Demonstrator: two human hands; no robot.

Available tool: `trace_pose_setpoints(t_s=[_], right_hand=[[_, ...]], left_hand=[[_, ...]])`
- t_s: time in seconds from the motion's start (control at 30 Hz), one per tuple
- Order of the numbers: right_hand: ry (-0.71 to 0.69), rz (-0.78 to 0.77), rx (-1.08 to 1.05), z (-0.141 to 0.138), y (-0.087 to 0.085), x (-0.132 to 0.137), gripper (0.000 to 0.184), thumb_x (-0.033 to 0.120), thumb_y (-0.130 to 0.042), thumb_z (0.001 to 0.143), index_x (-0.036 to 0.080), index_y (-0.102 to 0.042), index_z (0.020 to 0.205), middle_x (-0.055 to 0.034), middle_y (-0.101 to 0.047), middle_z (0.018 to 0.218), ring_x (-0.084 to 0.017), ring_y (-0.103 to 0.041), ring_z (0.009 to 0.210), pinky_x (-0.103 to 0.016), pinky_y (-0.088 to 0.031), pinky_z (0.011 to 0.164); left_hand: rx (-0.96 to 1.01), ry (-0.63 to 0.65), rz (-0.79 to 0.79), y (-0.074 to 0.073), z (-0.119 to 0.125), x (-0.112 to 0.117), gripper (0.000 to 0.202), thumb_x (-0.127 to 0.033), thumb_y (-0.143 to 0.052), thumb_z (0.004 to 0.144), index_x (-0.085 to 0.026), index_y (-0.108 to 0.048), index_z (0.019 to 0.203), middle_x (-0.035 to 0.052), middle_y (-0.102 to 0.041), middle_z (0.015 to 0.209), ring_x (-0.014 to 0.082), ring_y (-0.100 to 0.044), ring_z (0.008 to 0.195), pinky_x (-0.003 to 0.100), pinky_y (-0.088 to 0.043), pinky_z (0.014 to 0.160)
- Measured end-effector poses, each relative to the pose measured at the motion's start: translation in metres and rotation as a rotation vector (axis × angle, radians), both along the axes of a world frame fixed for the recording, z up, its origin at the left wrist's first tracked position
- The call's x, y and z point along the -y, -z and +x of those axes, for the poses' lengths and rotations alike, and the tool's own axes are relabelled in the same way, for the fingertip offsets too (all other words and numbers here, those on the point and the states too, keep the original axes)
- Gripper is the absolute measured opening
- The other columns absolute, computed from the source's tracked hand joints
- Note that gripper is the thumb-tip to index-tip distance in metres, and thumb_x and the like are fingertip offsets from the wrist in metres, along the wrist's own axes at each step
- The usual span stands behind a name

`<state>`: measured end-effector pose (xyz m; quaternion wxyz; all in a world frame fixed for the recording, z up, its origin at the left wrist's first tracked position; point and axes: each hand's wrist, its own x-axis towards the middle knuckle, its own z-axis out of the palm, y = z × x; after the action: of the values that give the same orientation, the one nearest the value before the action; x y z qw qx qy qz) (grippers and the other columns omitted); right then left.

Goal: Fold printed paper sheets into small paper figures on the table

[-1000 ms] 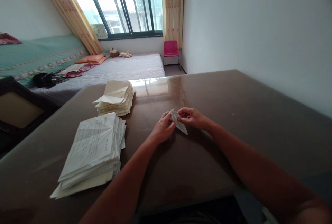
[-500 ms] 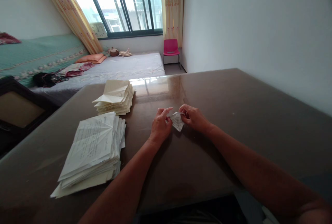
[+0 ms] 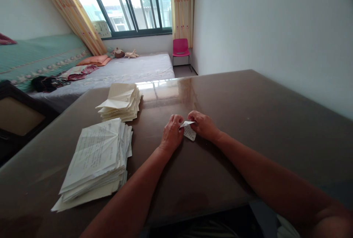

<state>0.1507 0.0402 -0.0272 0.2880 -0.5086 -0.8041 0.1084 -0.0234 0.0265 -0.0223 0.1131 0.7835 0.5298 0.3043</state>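
A small folded piece of printed paper [image 3: 189, 132] is held between my two hands above the brown table [image 3: 220, 179]. My left hand [image 3: 172, 132] pinches its left corner, fingers curled. My right hand [image 3: 203, 124] grips the right corner with fingers bent. The paper's upper edge spreads flat between the fingertips, and a printed flap hangs down toward me. Left of my left hand lies a stack of creased white printed sheets [image 3: 91, 153]. Behind that stack sits a pile of yellowish folded sheets [image 3: 121, 100].
Beyond the table is a bed [image 3: 149, 63] with soft toys [image 3: 131, 54] and an orange pillow [image 3: 93, 60]. A pink chair [image 3: 181, 48] stands by the far wall under the window. A dark wooden chair [image 3: 22, 116] is at the left edge, a white wall [image 3: 270, 28] at right.
The folded paper has turned, its upper part now opened out wider and its lower flap shifted slightly right. My left index finger, stretched out before, is now curled in.
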Motion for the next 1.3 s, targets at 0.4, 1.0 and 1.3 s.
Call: trace_pose_setpoints(t_s=[0.4, 1.0, 1.3], right_hand=[[-0.039, -0.077, 0.213, 0.014, -0.011, 0.006, 0.018, 0.022, -0.059, 0.077, 0.025, -0.062, 0.095, -0.0016, -0.062, 0.095, -0.016, -0.056, 0.085, -0.023, -0.037, 0.063], [-0.212, 0.026, 0.536, 0.014, -0.018, -0.002, 0.05, 0.015, -0.05, 0.088, 0.039, -0.051, 0.132, -0.0042, -0.057, 0.12, -0.022, -0.047, 0.108, -0.028, -0.045, 0.075], [-0.328, 0.001, 0.312, 0.036, -0.02, -0.009, 0.051, 0.011, -0.052, 0.084, 0.033, -0.053, 0.131, -0.005, -0.058, 0.124, -0.022, -0.048, 0.11, -0.034, -0.044, 0.088]], left_hand=[[-0.275, 0.25, 0.085, -0.002, -0.017, 0.008, 0.02, -0.012, -0.047, 0.085, -0.022, -0.062, 0.093, 0.0033, -0.062, 0.099, 0.0186, -0.053, 0.092, 0.031, -0.046, 0.085], [-0.46, 0.258, 0.14, -0.006, -0.017, 0.012, 0.021, -0.025, -0.045, 0.094, -0.02, -0.064, 0.086, 0.0038, -0.064, 0.094, 0.0178, -0.053, 0.092, 0.028, -0.048, 0.08], [-0.41, 0.282, 0.172, -0.003, -0.02, 0.011, 0.02, -0.023, -0.046, 0.093, -0.022, -0.065, 0.096, 0.0049, -0.063, 0.099, 0.018, -0.052, 0.097, 0.029, -0.048, 0.082]])
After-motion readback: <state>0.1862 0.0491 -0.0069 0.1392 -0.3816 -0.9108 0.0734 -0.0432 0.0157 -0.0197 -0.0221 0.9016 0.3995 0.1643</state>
